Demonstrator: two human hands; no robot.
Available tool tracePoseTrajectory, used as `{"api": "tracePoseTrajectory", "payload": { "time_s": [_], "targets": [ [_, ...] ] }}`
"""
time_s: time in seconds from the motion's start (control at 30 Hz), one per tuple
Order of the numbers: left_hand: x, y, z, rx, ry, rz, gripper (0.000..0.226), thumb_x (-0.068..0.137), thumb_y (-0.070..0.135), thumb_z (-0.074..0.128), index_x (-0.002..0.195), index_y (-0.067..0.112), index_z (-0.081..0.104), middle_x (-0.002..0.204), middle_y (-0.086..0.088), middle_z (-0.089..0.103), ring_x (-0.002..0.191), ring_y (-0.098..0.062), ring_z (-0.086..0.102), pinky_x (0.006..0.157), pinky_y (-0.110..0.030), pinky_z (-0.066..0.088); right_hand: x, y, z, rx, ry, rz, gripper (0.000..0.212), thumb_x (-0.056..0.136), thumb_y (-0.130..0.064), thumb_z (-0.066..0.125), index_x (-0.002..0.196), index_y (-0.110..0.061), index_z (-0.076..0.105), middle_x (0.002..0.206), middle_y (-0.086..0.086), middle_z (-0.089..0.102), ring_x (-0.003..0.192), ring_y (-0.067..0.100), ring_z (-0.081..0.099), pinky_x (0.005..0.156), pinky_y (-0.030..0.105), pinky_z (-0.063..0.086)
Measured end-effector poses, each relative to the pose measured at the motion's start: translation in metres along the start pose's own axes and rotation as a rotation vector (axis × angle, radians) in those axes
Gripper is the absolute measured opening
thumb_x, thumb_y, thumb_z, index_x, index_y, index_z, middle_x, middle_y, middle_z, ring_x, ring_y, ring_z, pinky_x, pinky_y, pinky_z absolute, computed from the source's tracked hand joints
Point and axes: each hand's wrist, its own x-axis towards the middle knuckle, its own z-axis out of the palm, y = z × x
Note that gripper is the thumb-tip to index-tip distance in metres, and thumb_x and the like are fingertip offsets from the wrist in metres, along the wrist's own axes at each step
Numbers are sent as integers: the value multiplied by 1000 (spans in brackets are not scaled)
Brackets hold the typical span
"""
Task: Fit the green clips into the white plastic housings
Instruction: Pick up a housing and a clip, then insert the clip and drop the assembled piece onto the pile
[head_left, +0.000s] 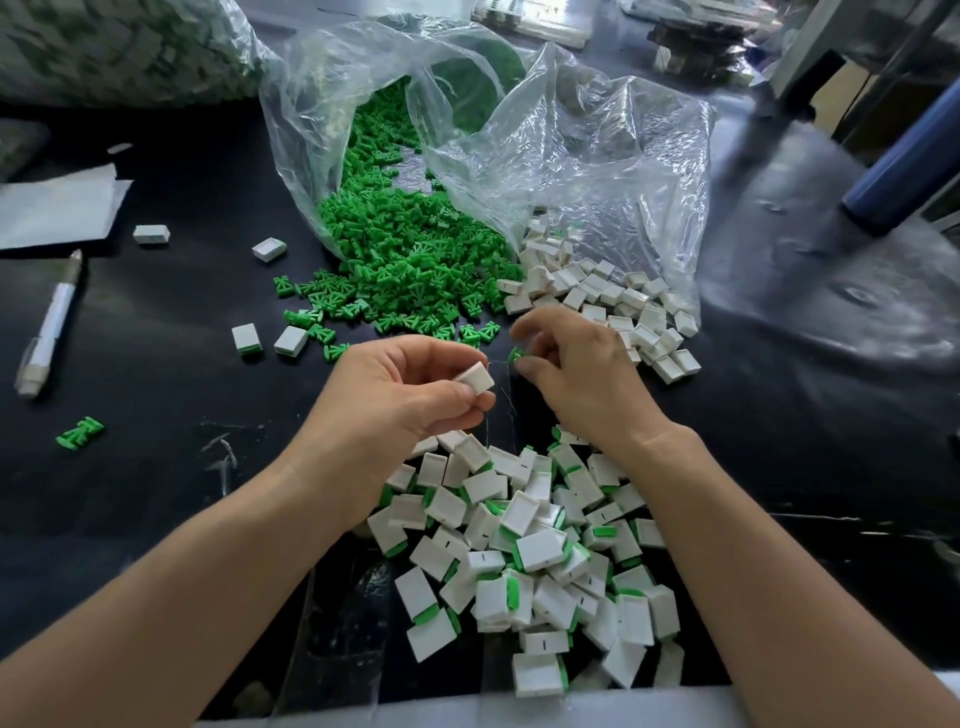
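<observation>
One white housing (475, 378) is pinched between the thumb and fingertips of the left hand (400, 389), held above the counter (156, 322) well in front of the clear bag (571, 145). Just beside it, the right hand (576, 364) grips a green clip (515, 355) in curled fingers. Only a small part of the clip shows, and clip and housing are apart. The loose green clips (410, 260) spill in a heap from the bag's mouth onto the counter. The empty housings (613, 306) lie in a smaller heap at the right side of the bag's opening, touching the clip heap. Nearer the person than the bag, under both forearms, lies a heap of fitted housings (535, 551), many showing a green edge. Left of the bag's mouth are two single housings (269, 249) lying apart and, nearer the person, two fitted pieces (291, 340) side by side. Further left of the bag are a white pen (49, 327), a sheet of paper (57, 208) and one stray clip (79, 432) lying alone.
</observation>
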Motion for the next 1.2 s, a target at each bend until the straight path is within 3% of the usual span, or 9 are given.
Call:
{"api": "tracePoseTrajectory", "payload": {
  "time_s": [0.1, 0.23, 0.4, 0.53, 0.9, 1.2],
  "targets": [
    [-1, 0, -1, 3, -3, 11, 21, 80, -15, 56, 80, 4, 66, 68, -7, 70, 65, -14, 68, 60, -18, 55, -4, -4, -7, 151, 11, 5, 15, 86, -11, 61, 94, -22, 66, 74, -11, 56, 69, 4, 53, 67, 12, 41],
    [0, -1, -1, 0, -6, 3, 15, 78, -8, 61, 77, 6, 66, 67, -6, 69, 63, -14, 68, 59, -19, 56, -12, -13, -15, 447, 0, 45, 20, 84, -10, 64, 76, -27, 57, 75, 1, 67, 73, 16, 65, 65, 23, 51],
    [1, -1, -2, 10, -15, 5, 10, 75, 0, 65, 76, 10, 67, 66, -4, 69, 62, -14, 68, 58, -21, 56, -25, -21, -20, 599, -19, 5, 25, 84, -5, 62, 80, -29, 60, 71, -2, 61, 65, 8, 60, 60, 19, 50],
    [1, -2, -2, 25, -7, 10, 11, 75, -3, 64, 79, 7, 67, 69, -6, 70, 61, -14, 68, 59, -22, 57, -30, -26, -19, 677, -40, -7, 19, 83, -2, 62, 80, -21, 61, 72, 4, 66, 62, 7, 64, 55, 17, 50],
    [0, -2, -2, 45, -3, 19, 9, 73, 0, 66, 78, 7, 67, 65, -7, 70, 58, -13, 67, 58, -22, 57, -32, -25, -19, 610, -103, -27, 18, 82, -1, 64, 77, -19, 62, 69, 6, 68, 60, 12, 64, 55, 19, 51],
    [-2, -1, -4, 169, -9, 108, 9, 75, 1, 67, 79, 10, 69, 67, -9, 71, 60, -14, 66, 58, -22, 56, -31, -19, -16, 568, -168, -26, 20, 84, -5, 62, 78, -24, 61, 63, -3, 66, 59, 9, 63, 55, 19, 50]
  ]
}}
